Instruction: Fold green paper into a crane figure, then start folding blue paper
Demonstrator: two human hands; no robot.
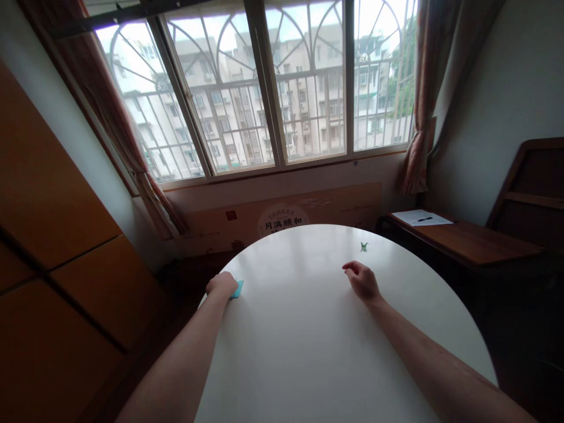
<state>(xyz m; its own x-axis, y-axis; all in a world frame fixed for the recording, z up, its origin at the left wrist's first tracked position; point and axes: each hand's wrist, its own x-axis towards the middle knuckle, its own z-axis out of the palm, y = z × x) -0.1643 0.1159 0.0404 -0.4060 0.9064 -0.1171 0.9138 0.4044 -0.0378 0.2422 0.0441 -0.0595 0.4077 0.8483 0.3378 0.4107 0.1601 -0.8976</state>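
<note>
At the left edge of the round white table (286, 329), my left hand (221, 284) is closed over a small piece of light blue paper (238, 289). One corner of the paper sticks out to the right of the hand, and the fingertips are hidden. My right hand (363, 282) hovers at or just above the tabletop on the right, its fingers curled loosely inward with nothing visible in them. Just beyond it lies a small green folded-looking piece (363, 247), apart from the hand and too small to make out exactly.
A brown wooden bench (489, 238) to the right bears a white sheet (418, 218) with a dark pen-like item. Behind the table leans a printed cardboard panel (211, 226) below a barred window. Orange-brown cabinets (83, 282) line the left side.
</note>
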